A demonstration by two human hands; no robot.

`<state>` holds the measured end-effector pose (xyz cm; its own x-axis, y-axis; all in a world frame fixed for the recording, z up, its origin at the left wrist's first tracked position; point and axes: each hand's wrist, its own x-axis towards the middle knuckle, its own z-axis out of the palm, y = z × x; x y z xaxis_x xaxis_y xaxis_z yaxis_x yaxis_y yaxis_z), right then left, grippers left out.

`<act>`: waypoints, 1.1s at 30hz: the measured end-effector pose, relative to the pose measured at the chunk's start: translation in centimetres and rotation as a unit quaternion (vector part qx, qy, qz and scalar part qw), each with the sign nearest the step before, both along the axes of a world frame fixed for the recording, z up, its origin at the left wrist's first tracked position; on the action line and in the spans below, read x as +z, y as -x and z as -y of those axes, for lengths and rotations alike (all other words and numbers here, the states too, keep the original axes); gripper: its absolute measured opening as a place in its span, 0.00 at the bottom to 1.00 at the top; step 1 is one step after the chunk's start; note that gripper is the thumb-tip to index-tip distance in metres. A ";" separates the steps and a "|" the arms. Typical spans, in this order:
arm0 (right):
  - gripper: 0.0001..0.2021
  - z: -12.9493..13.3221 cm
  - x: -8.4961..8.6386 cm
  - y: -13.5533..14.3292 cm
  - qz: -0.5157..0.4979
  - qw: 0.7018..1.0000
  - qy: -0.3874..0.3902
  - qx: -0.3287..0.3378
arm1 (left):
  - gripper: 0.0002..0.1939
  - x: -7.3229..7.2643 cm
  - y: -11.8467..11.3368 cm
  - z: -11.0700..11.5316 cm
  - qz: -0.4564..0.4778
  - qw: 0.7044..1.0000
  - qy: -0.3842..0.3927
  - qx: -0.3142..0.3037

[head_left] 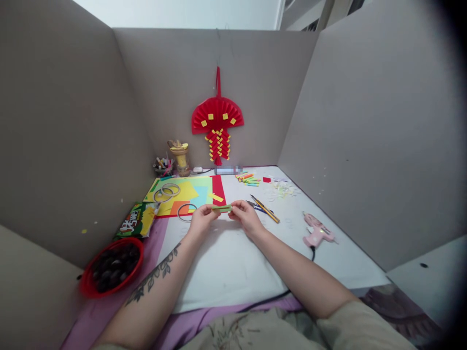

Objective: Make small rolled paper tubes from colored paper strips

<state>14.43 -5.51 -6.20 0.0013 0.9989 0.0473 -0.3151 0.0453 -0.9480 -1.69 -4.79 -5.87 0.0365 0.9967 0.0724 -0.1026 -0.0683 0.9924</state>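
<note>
A small strip of green paper (222,209) is stretched between my two hands, above the white table surface. My left hand (204,216) pinches its left end, and my right hand (246,216) pinches the other end. Just left of my left hand lies a thin ring (185,212), partly over coloured paper sheets (188,189). A narrow yellow paper strip (216,197) rests a little beyond my fingers. Close to my right hand are a yellow-and-black pencil (265,209) and a dark-handled tool, partly hidden by the hand.
A pink glue gun (316,230) lies at the right, its cord running forward. Rolled paper pieces (248,179) and paper scraps (284,188) lie at the back. A red bowl (87,281) and snack packet (136,221) sit at left. A red fan decoration (218,114) hangs behind.
</note>
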 end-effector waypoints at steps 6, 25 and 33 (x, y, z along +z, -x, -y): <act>0.14 -0.5 -0.1 -0.4 0.019 0.999 0.010 -0.038 | 0.13 0.6 0.0 0.2 -0.011 1.000 0.003 0.002; 0.15 -0.5 -0.3 -0.4 0.070 0.997 -0.036 -0.004 | 0.15 0.8 0.1 0.5 -0.017 0.999 -0.011 -0.044; 0.14 -0.3 -0.2 -0.1 0.060 0.998 -0.029 -0.011 | 0.12 0.3 0.0 0.4 -0.010 0.999 -0.019 -0.041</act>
<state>14.56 -5.20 -6.42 0.0146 0.9943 0.1059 -0.1982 0.1067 -0.9743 -1.65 -5.18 -5.55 0.1207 0.9867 0.1091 -0.0896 -0.0986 0.9911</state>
